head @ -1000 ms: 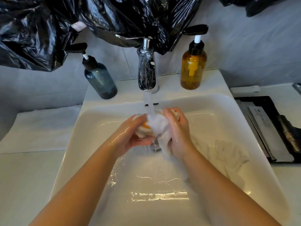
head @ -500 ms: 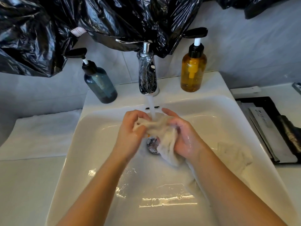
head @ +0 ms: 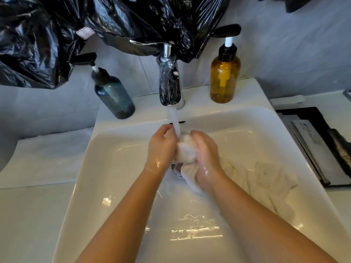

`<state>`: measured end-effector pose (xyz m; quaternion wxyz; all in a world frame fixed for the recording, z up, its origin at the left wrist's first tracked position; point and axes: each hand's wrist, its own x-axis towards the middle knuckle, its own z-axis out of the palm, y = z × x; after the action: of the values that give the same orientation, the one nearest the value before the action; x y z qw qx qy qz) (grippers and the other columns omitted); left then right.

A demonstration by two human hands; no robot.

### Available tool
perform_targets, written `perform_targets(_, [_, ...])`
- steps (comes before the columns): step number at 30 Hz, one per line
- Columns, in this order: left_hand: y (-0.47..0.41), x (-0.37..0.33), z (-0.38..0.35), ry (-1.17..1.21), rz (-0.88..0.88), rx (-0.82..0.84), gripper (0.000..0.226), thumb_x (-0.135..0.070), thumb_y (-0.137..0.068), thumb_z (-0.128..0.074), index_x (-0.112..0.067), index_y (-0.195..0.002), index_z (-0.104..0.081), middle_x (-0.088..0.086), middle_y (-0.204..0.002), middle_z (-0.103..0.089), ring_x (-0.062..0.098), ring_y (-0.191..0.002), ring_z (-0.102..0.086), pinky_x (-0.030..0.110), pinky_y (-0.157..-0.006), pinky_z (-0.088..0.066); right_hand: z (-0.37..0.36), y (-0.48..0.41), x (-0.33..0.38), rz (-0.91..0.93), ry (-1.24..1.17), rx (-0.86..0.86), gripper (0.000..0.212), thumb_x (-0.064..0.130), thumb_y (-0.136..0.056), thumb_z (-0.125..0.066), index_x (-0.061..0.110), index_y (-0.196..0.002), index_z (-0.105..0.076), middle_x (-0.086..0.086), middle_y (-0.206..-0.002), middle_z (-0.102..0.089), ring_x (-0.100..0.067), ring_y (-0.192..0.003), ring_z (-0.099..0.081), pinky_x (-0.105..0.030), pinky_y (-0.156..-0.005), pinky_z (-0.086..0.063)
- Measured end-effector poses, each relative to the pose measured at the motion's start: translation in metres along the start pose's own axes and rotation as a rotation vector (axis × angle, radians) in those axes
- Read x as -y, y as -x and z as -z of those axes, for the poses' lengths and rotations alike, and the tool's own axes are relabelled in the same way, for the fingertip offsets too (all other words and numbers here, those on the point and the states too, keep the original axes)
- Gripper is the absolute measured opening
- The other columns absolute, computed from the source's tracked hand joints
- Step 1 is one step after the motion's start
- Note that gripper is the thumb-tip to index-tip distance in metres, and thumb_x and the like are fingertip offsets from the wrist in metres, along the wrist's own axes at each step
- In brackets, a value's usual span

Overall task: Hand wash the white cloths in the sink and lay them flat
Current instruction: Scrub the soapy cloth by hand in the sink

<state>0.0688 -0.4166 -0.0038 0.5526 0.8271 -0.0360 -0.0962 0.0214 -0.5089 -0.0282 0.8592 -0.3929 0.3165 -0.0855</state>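
Both hands have closed together since the earlier frame, compacting the white cloth (head: 185, 150) into a ball under the water stream (head: 175, 122). Left hand (head: 161, 149) and right hand (head: 206, 160) grip it with fingers curled round it; a tail hangs below the right palm over the drain (head: 176, 168).

Risk: the tail may block the drain, or water may splash off the knuckles.

Sink (head: 117, 168) holds a second cloth (head: 266, 183) right of the right wrist. Amber pump bottle (head: 225, 80) and blue-grey pump bottle (head: 114, 97) hold liquid, beyond the fingertips.

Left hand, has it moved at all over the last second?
Yes. The left hand has moved back toward the faucet: its knuckles now sit just below the overflow slot, gripping the white cloth.
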Motion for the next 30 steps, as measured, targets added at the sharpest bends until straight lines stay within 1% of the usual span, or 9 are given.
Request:
perform_targets(2, [0.024, -0.001, -0.004, -0.029, -0.185, -0.031, 0.016, -0.035, -0.082, -0.051, -0.023, -0.08, -0.061, -0.007, -0.071, -0.062, 0.014, -0.069, -0.058, 0.03, -0.063, -0.051, 0.004, -0.004, -0.002, -0.026, -0.023, -0.027, 0.038, 0.045, -0.079, -0.071, 0.014, -0.1, -0.069, -0.013, -0.095, -0.073, -0.031, -0.09, -0.071, -0.041, -0.084, -0.059])
perform_targets(4, [0.045, -0.004, -0.016, -0.168, -0.408, -0.122, 0.015, -0.034, -0.083, -0.053, -0.021, -0.077, -0.056, -0.006, -0.073, -0.056, 0.01, -0.07, -0.056, 0.023, -0.06, -0.046, 0.005, -0.003, -0.006, -0.125, -0.068, 0.016, 0.039, 0.049, -0.084, -0.067, 0.017, -0.107, -0.066, -0.011, -0.1, -0.071, -0.025, -0.093, -0.07, -0.042, -0.09, -0.056])
perform_targets(9, [0.018, -0.015, -0.024, -0.204, -0.126, -0.223, 0.022, -0.032, -0.084, -0.05, -0.024, -0.064, -0.051, -0.002, -0.068, -0.059, 0.018, -0.065, -0.057, 0.028, -0.056, -0.043, -0.007, -0.001, -0.011, -0.115, 0.035, 0.048, 0.035, 0.033, -0.071, -0.059, 0.009, -0.092, -0.073, -0.014, -0.094, -0.072, -0.032, -0.087, -0.07, -0.047, -0.077, -0.057])
perform_targets(13, [0.006, -0.01, -0.009, 0.021, 0.002, -0.249, 0.036, -0.009, -0.09, -0.046, -0.021, -0.056, -0.043, -0.009, -0.052, -0.045, 0.017, -0.059, -0.038, 0.03, -0.052, -0.029, -0.011, 0.002, -0.002, -0.159, -0.037, 0.028, 0.012, 0.02, -0.073, -0.053, 0.015, -0.079, -0.061, -0.014, -0.08, -0.051, -0.025, -0.06, -0.049, -0.031, -0.053, -0.037])
perform_targets(16, [0.036, -0.011, -0.011, 0.062, -0.225, -0.202, 0.021, -0.018, -0.082, -0.046, -0.019, -0.061, -0.046, -0.012, -0.054, -0.046, 0.006, -0.055, -0.041, 0.021, -0.051, -0.035, -0.003, 0.002, -0.003, -0.255, -0.156, 0.075, 0.028, 0.032, -0.074, -0.06, 0.013, -0.095, -0.064, -0.018, -0.089, -0.059, -0.03, -0.069, -0.062, -0.034, -0.06, -0.049])
perform_targets(19, [0.046, -0.018, -0.023, -0.077, -0.319, -0.23, 0.028, -0.022, -0.085, -0.05, -0.02, -0.058, -0.048, -0.006, -0.055, -0.048, 0.01, -0.053, -0.048, 0.023, -0.049, -0.039, -0.001, 0.002, -0.009, -0.249, -0.128, 0.036, 0.044, 0.043, -0.082, -0.063, 0.009, -0.11, -0.07, -0.019, -0.103, -0.072, -0.03, -0.094, -0.073, -0.042, -0.086, -0.058])
perform_targets(25, [-0.008, -0.009, -0.007, -0.068, -0.041, -0.254, 0.041, -0.007, -0.089, -0.048, -0.018, -0.052, -0.034, -0.009, -0.047, -0.033, 0.011, -0.051, -0.027, 0.028, -0.052, -0.023, -0.016, 0.004, -0.001, -0.178, 0.05, 0.029, 0.014, 0.026, -0.058, -0.063, 0.018, -0.068, -0.066, -0.019, -0.08, -0.057, -0.032, -0.075, -0.054, -0.041, -0.062, -0.041])
perform_targets(28, [0.021, -0.014, -0.008, -0.007, -0.16, -0.222, 0.043, -0.012, -0.092, -0.049, -0.022, -0.051, -0.038, -0.01, -0.046, -0.038, 0.01, -0.049, -0.034, 0.029, -0.049, -0.03, -0.01, 0.0, -0.001, -0.156, 0.019, -0.005, 0.032, 0.044, -0.056, -0.068, 0.02, -0.077, -0.069, -0.017, -0.094, -0.07, -0.033, -0.084, -0.067, -0.045, -0.075, -0.051])
perform_targets(30, [0.045, -0.019, -0.018, -0.067, -0.277, -0.157, 0.033, -0.02, -0.088, -0.052, -0.017, -0.056, -0.048, -0.007, -0.051, -0.045, 0.01, -0.05, -0.044, 0.029, -0.049, -0.038, 0.0, -0.001, -0.002, -0.151, -0.03, 0.016, 0.032, 0.049, -0.076, -0.068, 0.018, -0.086, -0.066, -0.013, -0.091, -0.073, -0.027, -0.08, -0.071, -0.043, -0.081, -0.054])
